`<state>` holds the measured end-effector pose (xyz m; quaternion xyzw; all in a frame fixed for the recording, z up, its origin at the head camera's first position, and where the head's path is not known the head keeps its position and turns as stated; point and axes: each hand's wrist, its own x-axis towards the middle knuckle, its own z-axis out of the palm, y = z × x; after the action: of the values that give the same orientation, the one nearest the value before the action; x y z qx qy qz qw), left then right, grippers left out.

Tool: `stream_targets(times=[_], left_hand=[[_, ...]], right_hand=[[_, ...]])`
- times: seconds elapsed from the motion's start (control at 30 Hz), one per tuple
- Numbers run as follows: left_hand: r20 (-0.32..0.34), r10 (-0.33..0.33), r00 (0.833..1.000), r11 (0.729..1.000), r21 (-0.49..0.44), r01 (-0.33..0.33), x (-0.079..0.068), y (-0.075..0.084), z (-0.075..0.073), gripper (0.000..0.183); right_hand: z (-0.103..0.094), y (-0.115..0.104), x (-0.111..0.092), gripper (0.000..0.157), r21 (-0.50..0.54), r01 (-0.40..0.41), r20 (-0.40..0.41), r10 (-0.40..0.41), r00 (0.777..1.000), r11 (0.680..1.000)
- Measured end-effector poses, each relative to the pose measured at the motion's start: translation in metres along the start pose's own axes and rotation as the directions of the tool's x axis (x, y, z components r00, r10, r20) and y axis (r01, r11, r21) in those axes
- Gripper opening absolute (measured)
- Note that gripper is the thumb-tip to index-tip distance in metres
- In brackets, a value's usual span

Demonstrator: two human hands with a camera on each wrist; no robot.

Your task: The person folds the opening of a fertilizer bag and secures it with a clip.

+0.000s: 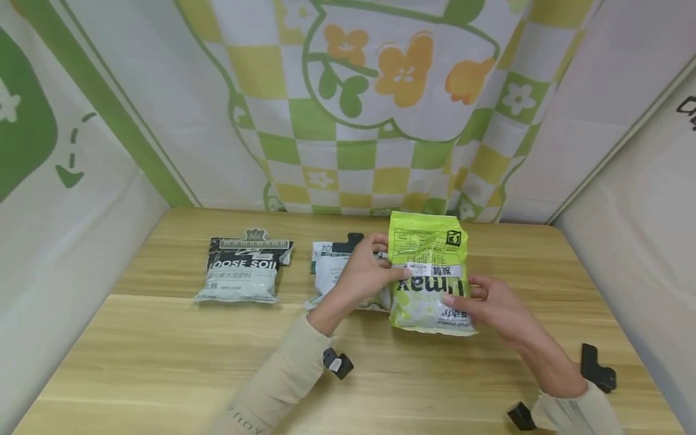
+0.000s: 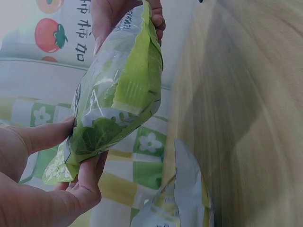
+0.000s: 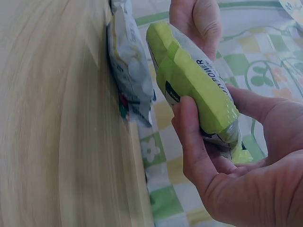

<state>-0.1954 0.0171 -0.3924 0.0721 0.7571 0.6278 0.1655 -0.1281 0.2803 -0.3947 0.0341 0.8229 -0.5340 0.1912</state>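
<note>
A bright green and white fertilizer bag (image 1: 429,275) is held up off the table with its "Umax" print upside down in the head view. My left hand (image 1: 361,275) grips its left edge, thumb on the front face. On the opposite edge my right hand (image 1: 497,305) grips lower down, its thumb also on the front. In the left wrist view the bag (image 2: 118,90) is plump, with fingers behind it. The right wrist view shows the green end of the bag (image 3: 189,80) between thumb and fingers.
Partly behind my left hand lies a white bag (image 1: 328,272) with a black clip (image 1: 348,243) on top. Farther left is a "LOOSE SOIL" bag (image 1: 241,272) with a decorated clip (image 1: 255,239). A black clip-like piece (image 1: 597,367) lies at the right of the wooden table (image 1: 136,356).
</note>
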Motion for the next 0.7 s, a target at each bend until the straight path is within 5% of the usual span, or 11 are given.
stream_targets(times=[0.7], left_hand=[[-0.068, 0.055, 0.996, 0.998, -0.025, -0.056, -0.062, -0.008, -0.05, 0.071]], right_hand=[[0.061, -0.014, 0.006, 0.072, 0.108, 0.126, 0.172, -0.144, 0.975, 0.986]])
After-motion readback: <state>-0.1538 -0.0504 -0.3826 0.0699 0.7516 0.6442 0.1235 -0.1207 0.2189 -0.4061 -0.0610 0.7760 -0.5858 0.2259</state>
